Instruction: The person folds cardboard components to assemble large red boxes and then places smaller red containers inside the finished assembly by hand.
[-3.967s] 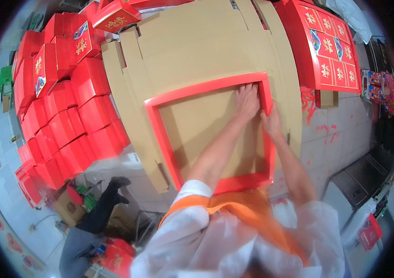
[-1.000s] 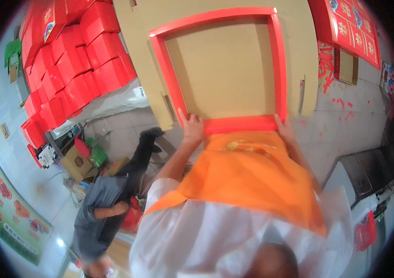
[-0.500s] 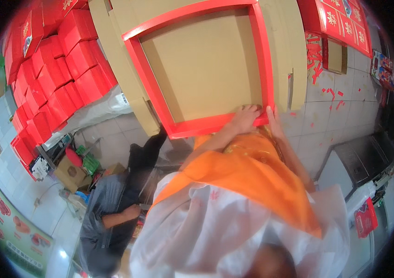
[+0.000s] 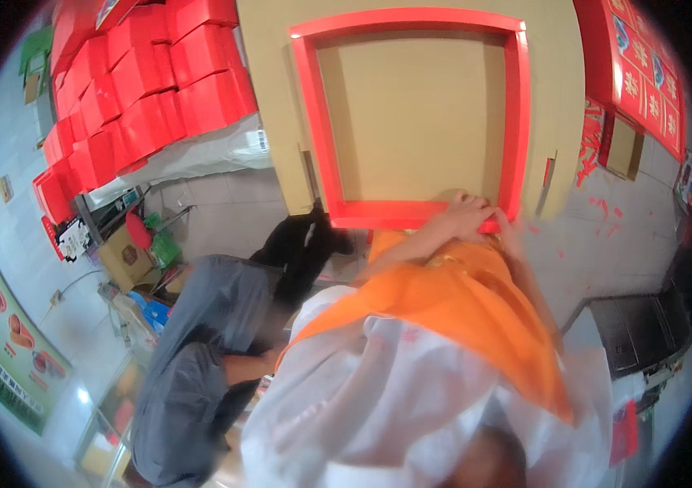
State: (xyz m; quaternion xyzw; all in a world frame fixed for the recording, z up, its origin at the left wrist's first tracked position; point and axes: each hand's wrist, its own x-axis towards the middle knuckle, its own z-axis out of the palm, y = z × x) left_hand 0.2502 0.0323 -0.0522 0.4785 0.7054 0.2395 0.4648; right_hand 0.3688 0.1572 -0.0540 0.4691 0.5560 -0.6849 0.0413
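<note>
Head view shows both bare hands together at the near right corner of a red frame (image 4: 517, 114), which stretches away and leftward from the grip across tan cardboard (image 4: 556, 89). The left hand (image 4: 468, 214) bends its fingers over the near rim; the right hand (image 4: 508, 232) touches the corner just beside it (whether either grip clasps the wall cannot be told). Well left of both hands sit stacked red boxes (image 4: 138, 85).

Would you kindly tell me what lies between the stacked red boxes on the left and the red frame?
In the head view, the left margin of the brown cardboard lies between the stacked red boxes and the red frame.
</note>
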